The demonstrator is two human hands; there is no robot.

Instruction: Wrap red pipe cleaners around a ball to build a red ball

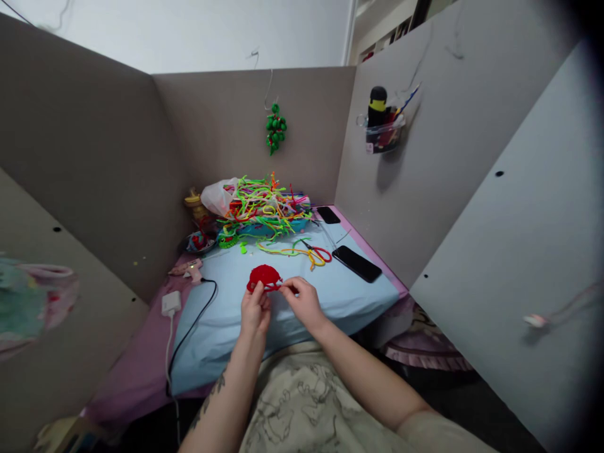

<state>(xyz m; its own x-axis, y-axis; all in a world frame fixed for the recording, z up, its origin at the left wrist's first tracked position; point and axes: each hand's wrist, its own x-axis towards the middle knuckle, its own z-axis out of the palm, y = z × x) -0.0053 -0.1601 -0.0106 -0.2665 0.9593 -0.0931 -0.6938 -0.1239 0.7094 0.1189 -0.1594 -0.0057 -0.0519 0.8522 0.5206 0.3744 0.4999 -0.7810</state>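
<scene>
A round red fuzzy piece (pixel 264 275), which looks made of pipe cleaners, is held over the near part of the blue cloth (pixel 221 321). My left hand (pixel 256 308) grips its lower edge between thumb and fingers. At its right edge, my right hand (pixel 302 302) pinches with thumb and forefinger, seemingly on a strand of the red piece; the exact contact is too small to make out. Beyond the hands lie red-handled scissors (pixel 322 254) with loose green and yellow pipe cleaners (pixel 283 250) beside them.
A heap of coloured pipe cleaners (pixel 264 204) fills a blue tray at the back. Left stand a glue gun (pixel 192 269) and a white power adapter (pixel 170 303) with cables. Two phones (pixel 357 263) lie right. Grey panels enclose the table; a clear cup (pixel 384 135) hangs on one.
</scene>
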